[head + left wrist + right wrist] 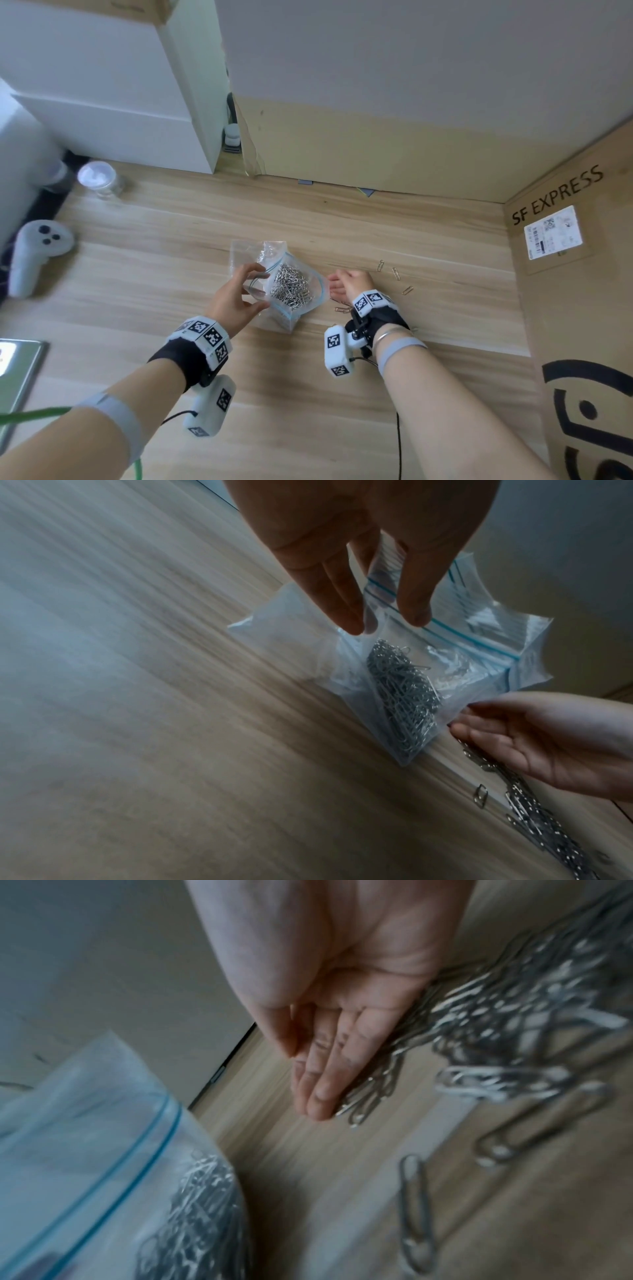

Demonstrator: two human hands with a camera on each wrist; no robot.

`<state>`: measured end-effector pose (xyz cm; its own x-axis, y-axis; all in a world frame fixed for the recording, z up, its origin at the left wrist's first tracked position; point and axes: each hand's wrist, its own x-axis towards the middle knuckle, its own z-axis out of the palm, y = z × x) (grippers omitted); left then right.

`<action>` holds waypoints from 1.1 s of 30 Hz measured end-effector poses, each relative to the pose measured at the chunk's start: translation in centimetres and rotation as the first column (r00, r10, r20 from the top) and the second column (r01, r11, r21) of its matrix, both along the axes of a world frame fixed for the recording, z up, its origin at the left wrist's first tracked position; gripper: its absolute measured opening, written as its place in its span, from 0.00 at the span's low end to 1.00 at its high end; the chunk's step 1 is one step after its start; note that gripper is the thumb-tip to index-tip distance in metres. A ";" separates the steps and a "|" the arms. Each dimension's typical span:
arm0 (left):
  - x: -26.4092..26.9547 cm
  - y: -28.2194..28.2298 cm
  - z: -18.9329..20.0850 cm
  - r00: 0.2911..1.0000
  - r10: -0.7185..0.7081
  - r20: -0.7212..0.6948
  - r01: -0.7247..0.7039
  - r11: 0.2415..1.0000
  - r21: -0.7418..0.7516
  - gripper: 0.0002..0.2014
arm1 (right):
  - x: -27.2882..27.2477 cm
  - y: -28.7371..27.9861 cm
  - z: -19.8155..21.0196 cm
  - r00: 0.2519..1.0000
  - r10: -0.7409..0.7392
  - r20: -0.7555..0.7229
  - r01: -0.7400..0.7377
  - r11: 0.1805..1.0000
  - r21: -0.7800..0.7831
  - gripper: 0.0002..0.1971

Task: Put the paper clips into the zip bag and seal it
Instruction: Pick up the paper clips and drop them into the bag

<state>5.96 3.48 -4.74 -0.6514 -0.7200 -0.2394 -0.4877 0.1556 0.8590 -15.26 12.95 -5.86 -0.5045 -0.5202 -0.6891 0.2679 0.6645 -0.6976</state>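
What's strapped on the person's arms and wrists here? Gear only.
Both arms bare, no sleeves. Left wrist: black strap, white block band with black-and-white square markers, white camera pod hanging below, thin black cable. Right wrist: same black strap, marker band and white marker pod, plus a thin silver bangle. A grey elastic band on each forearm; black cable trails from the right.

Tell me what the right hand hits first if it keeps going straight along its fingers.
Most likely the zip bag: the right hand lies open, fingertips aimed at the bag's near side. The gap looks small, though depth is unclear.
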 end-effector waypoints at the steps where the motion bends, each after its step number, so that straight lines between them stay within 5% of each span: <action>1: -0.1 0.0 0.0 1.000 0.001 0.002 -0.001 1.000 -0.001 0.36 | -0.2 0.5 -0.1 1.000 0.020 0.004 -0.020 0.999 0.027 0.15; 6: -0.7 0.1 0.3 1.000 0.012 0.002 -0.012 1.000 0.017 0.30 | -1.7 2.8 0.9 0.998 0.062 -0.031 -0.060 0.996 0.069 0.14; 13: -0.8 0.2 0.3 1.000 0.006 0.007 -0.006 1.000 0.008 0.30 | -7.6 4.7 0.7 0.883 -0.061 -0.465 0.061 0.998 -0.014 0.12; 18: -0.9 0.1 0.4 1.000 -0.002 0.016 0.002 1.000 0.000 0.30 | -7.9 5.6 0.9 0.923 -0.107 -0.370 0.070 0.991 -0.112 0.14; 26: -1.5 0.2 0.5 1.000 -0.019 0.019 0.019 1.000 0.004 0.31 | -4.4 8.0 0.2 0.974 0.025 -0.225 -0.049 0.994 -0.102 0.13; 33: -1.6 0.0 0.4 0.999 -0.031 0.018 0.030 0.999 0.028 0.31 | -6.5 8.4 -0.7 0.914 -0.105 -0.391 0.109 0.994 -0.013 0.12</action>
